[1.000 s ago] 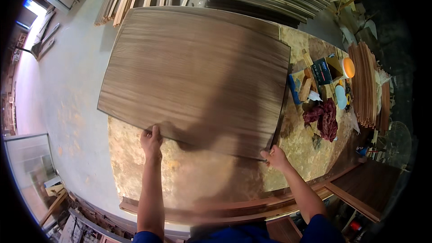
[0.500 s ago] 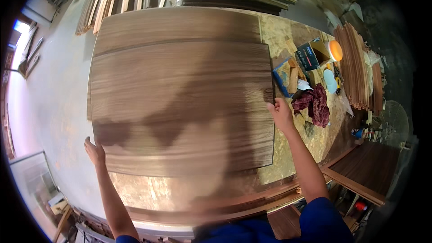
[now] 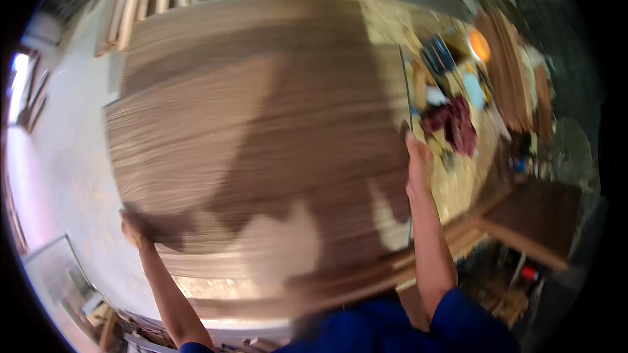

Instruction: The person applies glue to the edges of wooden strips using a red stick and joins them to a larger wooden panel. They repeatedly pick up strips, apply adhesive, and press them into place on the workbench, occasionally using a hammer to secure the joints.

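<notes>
A large brown wood-grain panel (image 3: 261,131), blurred by motion, spans the space between my two hands. My left hand (image 3: 135,227) is closed on its left edge near the lower corner. On the opposite side, my right hand (image 3: 419,162) grips the right edge, thumb and fingers at the rim. The panel lies above a second wood-grain panel (image 3: 242,16), whose far part shows beyond it. My shadow falls across the upper panel. Beneath both is a worn yellowish worktable (image 3: 386,23). How far the upper panel is off the lower one I cannot tell.
Right of the panels are a dark red cloth (image 3: 458,127), a dark box (image 3: 437,55), an orange-lidded tub (image 3: 479,46) and a light blue oval object (image 3: 473,90). Stacked wood strips (image 3: 507,72) stand beyond. Long strips (image 3: 140,3) lie at the far left, and another brown panel (image 3: 533,219) at the lower right.
The upper panel has come nearer to my view, looks larger and is tilted, its right edge now overlapping the blue tray's place. Both hands moved with it; my right hand rose slightly.
</notes>
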Available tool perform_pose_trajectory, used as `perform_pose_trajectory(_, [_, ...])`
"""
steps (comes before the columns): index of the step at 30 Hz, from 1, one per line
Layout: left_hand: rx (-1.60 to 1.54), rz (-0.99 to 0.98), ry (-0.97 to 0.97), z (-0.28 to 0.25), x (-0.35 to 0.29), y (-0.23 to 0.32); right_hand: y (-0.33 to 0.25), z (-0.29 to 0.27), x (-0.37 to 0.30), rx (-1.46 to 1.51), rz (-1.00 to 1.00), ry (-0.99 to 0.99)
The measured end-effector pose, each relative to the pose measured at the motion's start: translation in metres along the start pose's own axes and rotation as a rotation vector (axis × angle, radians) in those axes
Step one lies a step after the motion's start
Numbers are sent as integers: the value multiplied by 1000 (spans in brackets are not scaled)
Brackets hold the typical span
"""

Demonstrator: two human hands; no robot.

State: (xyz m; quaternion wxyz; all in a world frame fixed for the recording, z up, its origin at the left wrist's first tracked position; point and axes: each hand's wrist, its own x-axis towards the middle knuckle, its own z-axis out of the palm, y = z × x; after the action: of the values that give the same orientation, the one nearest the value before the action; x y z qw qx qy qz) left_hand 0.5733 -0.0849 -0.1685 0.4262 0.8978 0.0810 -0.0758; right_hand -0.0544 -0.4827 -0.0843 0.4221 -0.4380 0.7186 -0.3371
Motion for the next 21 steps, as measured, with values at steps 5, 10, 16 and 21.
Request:
perform_pose_trajectory(5, [-449, 243, 69, -57, -80, 7, -45, -90, -29, 412, -226, -23])
perform_pose_trajectory(10, [-570, 16, 254, -73, -182, 74, -42, -202, -60, 391, -366, -178])
perform_pose_trajectory(16, [-869, 399, -17, -145, -203, 114, -170, -312, -116, -314, -1284, 320])
perform_pose_trajectory(21, [-1105, 280, -268, -181, -227, 100, -269, -295, -197, -941, -1423, -304])
